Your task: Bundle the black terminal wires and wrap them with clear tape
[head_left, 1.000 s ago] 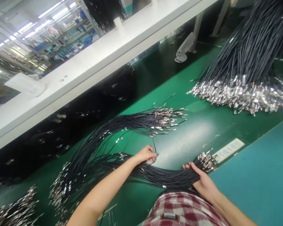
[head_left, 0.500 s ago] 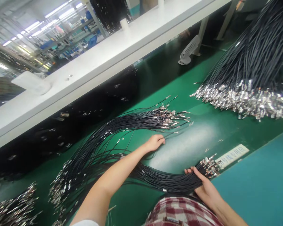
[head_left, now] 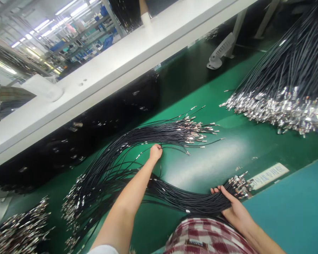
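Note:
My right hand is wrapped around a thick bundle of thin black wires near its end, where silver metal terminals stick out past my fingers. My left hand reaches forward with fingers pinched on one wire at the near edge of a second fan of black wires, whose silver tips point right. Both bundles lie on the green bench mat.
A large heap of black wires with flat silver terminals lies at the right. More terminal ends pile at the lower left. A white shelf rail crosses above. A white label sits by a teal surface.
My left hand has moved away from the held bundle, forward and up to the far fan of wires, and pinched a wire there. My right hand has kept its grip.

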A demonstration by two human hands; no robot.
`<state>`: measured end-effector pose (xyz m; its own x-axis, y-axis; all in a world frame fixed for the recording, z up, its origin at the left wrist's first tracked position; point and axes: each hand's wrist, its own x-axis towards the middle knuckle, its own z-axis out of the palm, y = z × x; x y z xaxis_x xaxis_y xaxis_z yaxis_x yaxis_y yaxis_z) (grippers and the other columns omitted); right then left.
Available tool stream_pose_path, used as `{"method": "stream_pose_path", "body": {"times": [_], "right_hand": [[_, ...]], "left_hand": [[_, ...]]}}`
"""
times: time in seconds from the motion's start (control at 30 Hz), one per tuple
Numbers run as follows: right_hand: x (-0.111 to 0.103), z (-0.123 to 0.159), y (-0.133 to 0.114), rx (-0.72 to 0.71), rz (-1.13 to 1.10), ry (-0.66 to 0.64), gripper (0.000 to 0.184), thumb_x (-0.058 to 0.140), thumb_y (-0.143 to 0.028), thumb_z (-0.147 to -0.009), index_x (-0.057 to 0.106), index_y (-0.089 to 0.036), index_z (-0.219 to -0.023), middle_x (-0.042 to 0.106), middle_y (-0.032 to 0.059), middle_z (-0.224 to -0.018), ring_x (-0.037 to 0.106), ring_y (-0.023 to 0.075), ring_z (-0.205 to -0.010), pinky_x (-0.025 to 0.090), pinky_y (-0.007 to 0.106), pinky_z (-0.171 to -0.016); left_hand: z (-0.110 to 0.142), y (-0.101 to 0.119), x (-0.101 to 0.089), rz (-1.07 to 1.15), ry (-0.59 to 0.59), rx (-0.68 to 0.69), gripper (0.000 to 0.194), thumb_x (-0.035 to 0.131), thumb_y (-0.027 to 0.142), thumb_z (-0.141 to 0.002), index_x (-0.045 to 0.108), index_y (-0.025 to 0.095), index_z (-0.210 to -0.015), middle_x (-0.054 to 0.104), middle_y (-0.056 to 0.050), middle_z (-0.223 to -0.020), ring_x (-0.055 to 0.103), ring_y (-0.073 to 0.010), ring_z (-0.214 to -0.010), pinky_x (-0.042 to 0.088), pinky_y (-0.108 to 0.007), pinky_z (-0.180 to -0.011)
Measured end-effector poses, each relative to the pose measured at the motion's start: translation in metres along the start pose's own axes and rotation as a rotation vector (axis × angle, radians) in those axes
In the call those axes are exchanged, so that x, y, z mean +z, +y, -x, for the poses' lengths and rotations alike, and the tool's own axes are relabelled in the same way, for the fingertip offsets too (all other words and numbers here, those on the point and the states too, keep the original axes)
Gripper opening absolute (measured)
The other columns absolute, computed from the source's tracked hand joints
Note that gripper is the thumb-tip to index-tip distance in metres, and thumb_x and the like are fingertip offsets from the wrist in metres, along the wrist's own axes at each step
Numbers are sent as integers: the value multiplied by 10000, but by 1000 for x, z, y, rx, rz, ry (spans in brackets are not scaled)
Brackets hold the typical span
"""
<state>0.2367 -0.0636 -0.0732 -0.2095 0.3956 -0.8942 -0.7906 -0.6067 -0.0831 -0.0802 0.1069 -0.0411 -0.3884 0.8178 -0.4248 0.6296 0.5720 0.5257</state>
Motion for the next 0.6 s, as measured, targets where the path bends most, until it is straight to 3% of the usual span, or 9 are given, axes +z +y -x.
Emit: {"method": "stream_pose_path", "body": {"times": [0.1, 0.2, 0.3, 0.37, 0.43, 0.5, 0.6], "right_hand": [[2, 2, 0, 13, -22, 2, 151, 794, -140, -720, 682, -188, -807, 741, 25, -778, 720, 186, -746, 621, 287, -675], [5, 4, -1, 21, -56, 15, 140, 784, -121, -727, 681, -187, -795, 735, 20, -765, 718, 179, -739, 619, 281, -688], [8, 5, -1, 6, -62, 28, 147, 795, -126, -720, 683, -187, -793, 734, 14, -762, 716, 175, -730, 617, 279, -688], [8, 6, -2, -4, -53, 34, 151, 804, -134, -711, 684, -185, -785, 733, 14, -757, 715, 177, -725, 615, 280, -681], [9, 6, -2, -11, -43, 36, 152, 810, -139, -707, 683, -186, -777, 733, 14, -750, 713, 179, -719, 614, 281, -678], [8, 6, -2, -13, -40, 37, 149, 808, -142, -709, 683, -186, -775, 733, 14, -751, 714, 180, -721, 614, 281, -680], [5, 4, -2, -12, -48, 35, 141, 796, -138, -720, 683, -190, -786, 736, 13, -759, 717, 180, -732, 617, 282, -685]], "left_hand": [[10, -4, -36, 117, -212, 49, 89, 648, 171, -742, 652, 134, -823, 613, -27, -709, 528, -124, -663, 434, -234, -637], [21, -11, -82, 289, -350, 90, 205, 686, 286, -735, 663, 136, -872, 611, -32, -721, 495, -97, -616, 417, -223, -592], [33, -22, -101, 503, -477, 99, 242, 720, 308, -701, 656, 154, -877, 616, -28, -732, 499, -88, -616, 414, -218, -587], [41, -30, -88, 404, -593, -5, 183, 729, 233, -665, 651, 151, -809, 600, -2, -646, 491, -83, -559, 391, -207, -536], [46, -33, -60, 199, -651, -146, 118, 717, 123, -619, 618, 138, -681, 549, 25, -512, 462, -85, -465, 345, -201, -464], [44, -29, -26, 99, -606, -224, 163, 697, 42, -594, 566, 137, -582, 489, 39, -418, 420, -85, -393, 306, -204, -419], [29, -8, 17, 179, -476, -229, 163, 691, 26, -656, 566, 121, -613, 472, 44, -420, 418, -76, -387, 326, -202, -423]]}}
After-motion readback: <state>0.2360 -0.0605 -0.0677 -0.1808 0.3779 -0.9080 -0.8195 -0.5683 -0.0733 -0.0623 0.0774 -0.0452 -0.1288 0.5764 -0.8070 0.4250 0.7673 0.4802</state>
